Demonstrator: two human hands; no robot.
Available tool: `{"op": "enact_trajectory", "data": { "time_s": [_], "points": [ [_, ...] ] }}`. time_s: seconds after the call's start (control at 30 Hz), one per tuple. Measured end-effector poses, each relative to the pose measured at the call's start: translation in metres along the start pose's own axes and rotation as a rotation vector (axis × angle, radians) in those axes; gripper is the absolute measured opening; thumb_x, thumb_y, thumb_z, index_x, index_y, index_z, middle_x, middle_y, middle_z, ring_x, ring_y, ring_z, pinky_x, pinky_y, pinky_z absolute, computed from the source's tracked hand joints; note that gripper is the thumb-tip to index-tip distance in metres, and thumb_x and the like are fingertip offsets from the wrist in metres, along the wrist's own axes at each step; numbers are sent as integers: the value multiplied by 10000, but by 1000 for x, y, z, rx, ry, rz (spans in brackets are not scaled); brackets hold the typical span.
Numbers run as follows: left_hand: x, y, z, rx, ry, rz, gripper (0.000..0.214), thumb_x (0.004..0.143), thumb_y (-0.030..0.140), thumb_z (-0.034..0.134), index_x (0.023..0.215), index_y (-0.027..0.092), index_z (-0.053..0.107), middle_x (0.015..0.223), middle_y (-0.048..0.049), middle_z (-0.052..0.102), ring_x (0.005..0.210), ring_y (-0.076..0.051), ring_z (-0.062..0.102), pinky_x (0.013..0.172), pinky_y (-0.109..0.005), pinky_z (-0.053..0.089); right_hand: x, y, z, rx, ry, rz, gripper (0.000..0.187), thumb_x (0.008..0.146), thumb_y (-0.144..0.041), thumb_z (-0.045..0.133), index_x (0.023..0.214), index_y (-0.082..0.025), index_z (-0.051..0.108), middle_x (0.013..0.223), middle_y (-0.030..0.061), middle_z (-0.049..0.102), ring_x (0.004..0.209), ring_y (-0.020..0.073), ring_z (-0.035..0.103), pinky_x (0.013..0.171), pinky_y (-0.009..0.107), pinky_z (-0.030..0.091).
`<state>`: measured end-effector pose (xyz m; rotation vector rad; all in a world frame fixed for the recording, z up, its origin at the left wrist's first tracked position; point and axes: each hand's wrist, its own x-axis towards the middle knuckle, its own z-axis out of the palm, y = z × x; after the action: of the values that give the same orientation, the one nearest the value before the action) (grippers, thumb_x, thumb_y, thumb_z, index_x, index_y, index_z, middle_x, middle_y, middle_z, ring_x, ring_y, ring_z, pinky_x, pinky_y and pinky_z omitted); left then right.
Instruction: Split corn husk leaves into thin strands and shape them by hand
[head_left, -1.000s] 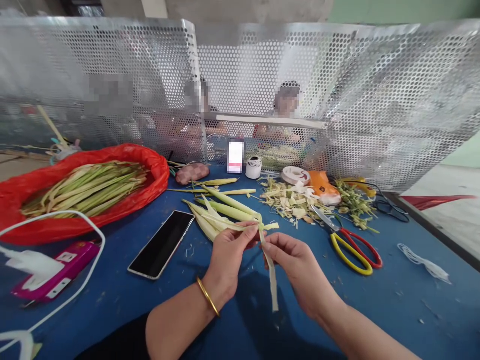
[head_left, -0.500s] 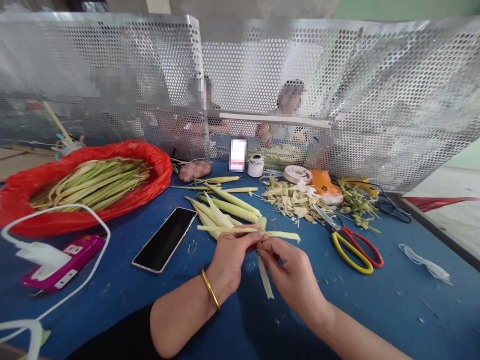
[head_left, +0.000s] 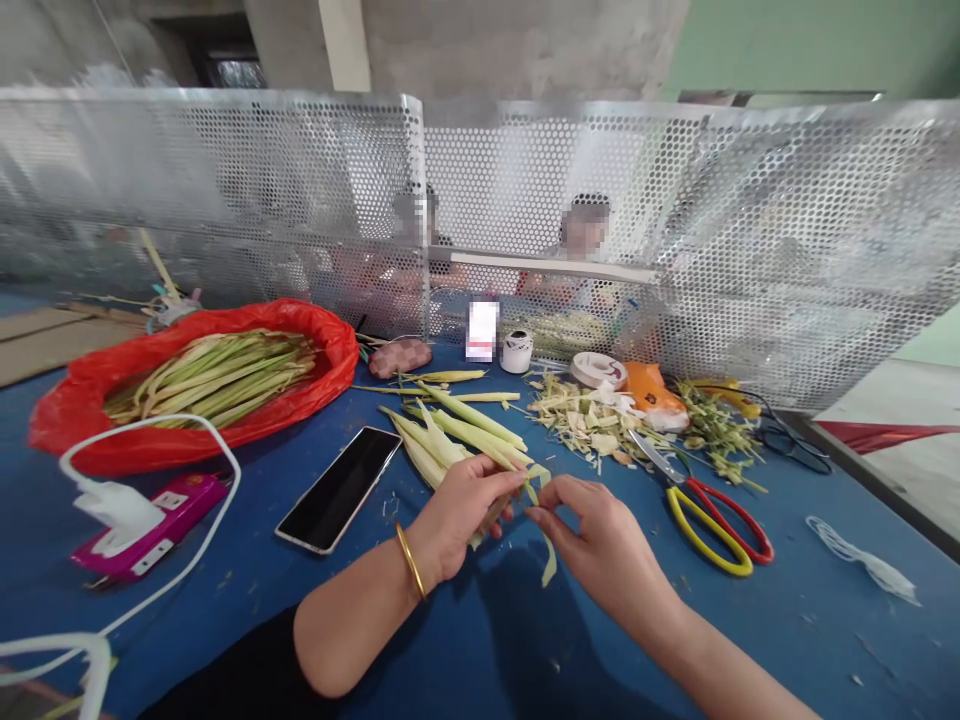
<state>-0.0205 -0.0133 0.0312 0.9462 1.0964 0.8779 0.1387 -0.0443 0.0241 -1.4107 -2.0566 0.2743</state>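
Note:
My left hand (head_left: 474, 505) is closed, pinching pale green leaf strips (head_left: 534, 482) between thumb and fingers, with part of a strip showing below its fingers. My right hand (head_left: 589, 525) is closed too, thumb and forefinger pinching the same strips just to the right. One loose end (head_left: 551, 565) hangs down between the hands. Where the strips cross is partly hidden by my fingertips. Just beyond my left hand lie several broad pale green leaves (head_left: 469, 425) on the blue table.
A black phone (head_left: 341, 490) lies left, near a purple power strip (head_left: 154, 525) and a red bag (head_left: 300, 425) of long leaves. Right are scissors (head_left: 709, 520), leaf scraps (head_left: 577, 415), a tape roll (head_left: 598, 370) and white string (head_left: 862, 560). A perforated metal screen (head_left: 517, 180) stands behind; people sit beyond it.
The strip that stuck out leftward over my left hand is now drawn in, its end below that hand's fingers. My right hand has shifted slightly right. The camera view has tilted up.

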Motion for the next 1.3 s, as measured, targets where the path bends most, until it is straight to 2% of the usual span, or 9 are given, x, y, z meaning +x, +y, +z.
{"op": "enact_trajectory", "data": {
  "time_s": [0.33, 0.53, 0.67, 0.73, 0.8, 0.87, 0.97, 1.07, 1.3],
  "points": [
    [5, -4, -4, 99, -28, 67, 229, 709, 338, 697, 784, 126, 654, 762, -41, 680, 486, -69, 537, 362, -161, 289, -6, -5, -1, -234, -106, -39, 101, 870, -197, 489, 772, -218, 485, 606, -19, 631, 481, 153, 586, 449, 234, 253],
    [7, 0, -5, -69, -49, 3, 261, 662, 290, 737, 853, 123, 672, 786, -57, 715, 422, -34, 469, 354, -152, 254, -8, -11, -7, -271, -133, -127, 199, 888, -253, 548, 696, -208, 521, 565, -23, 615, 472, 143, 573, 461, 246, 258],
    [0, 0, -1, 25, -76, 26, 237, 650, 311, 741, 785, 122, 697, 622, -1, 654, 386, -39, 453, 352, -159, 273, -4, -15, -19, -166, 72, -133, 243, 922, -365, 512, 754, -208, 591, 676, 11, 619, 599, 157, 572, 568, 253, 367],
    [-6, -3, 3, 171, -179, 52, 184, 668, 303, 715, 704, 124, 703, 504, 26, 581, 365, -57, 456, 348, -172, 290, -2, -17, -22, -106, 144, -103, 196, 906, -363, 525, 863, -204, 631, 725, 32, 612, 666, 178, 573, 615, 274, 403],
    [-13, -7, 7, 275, -330, 71, 192, 706, 273, 649, 578, 131, 669, 478, 19, 564, 349, -61, 454, 346, -178, 302, 0, -17, -21, 40, 47, -24, 188, 867, -368, 569, 848, -196, 642, 740, 32, 599, 655, 173, 571, 587, 271, 418],
    [-19, -11, 10, 337, -434, 16, 182, 706, 271, 636, 594, 135, 680, 509, 7, 590, 356, -71, 482, 353, -177, 333, 2, -16, -17, 322, -179, 130, 213, 829, -399, 604, 806, -189, 634, 704, 9, 589, 573, 147, 563, 510, 248, 416],
    [-22, -13, 13, 386, -490, -49, 218, 713, 327, 645, 610, 137, 672, 560, -13, 620, 380, -84, 518, 356, -173, 349, 4, -12, -11, 760, -414, 366, 268, 775, -422, 645, 875, -176, 615, 642, -20, 601, 492, 126, 550, 454, 230, 410],
    [-21, -11, 13, 385, -474, -61, 269, 712, 379, 649, 592, 139, 652, 526, -2, 599, 374, -83, 515, 351, -167, 343, 8, -3, -10, 830, -333, 386, 222, 742, -366, 674, 810, -160, 624, 634, -20, 602, 554, 118, 544, 523, 226, 429],
    [-15, -13, 10, 367, -370, -135, 281, 686, 398, 657, 580, 139, 626, 652, -54, 687, 364, -73, 519, 341, -171, 341, 9, 2, -19, 537, -25, 179, 134, 823, -278, 594, 750, -180, 648, 692, -6, 590, 575, 127, 552, 544, 237, 465]
  ]
}}
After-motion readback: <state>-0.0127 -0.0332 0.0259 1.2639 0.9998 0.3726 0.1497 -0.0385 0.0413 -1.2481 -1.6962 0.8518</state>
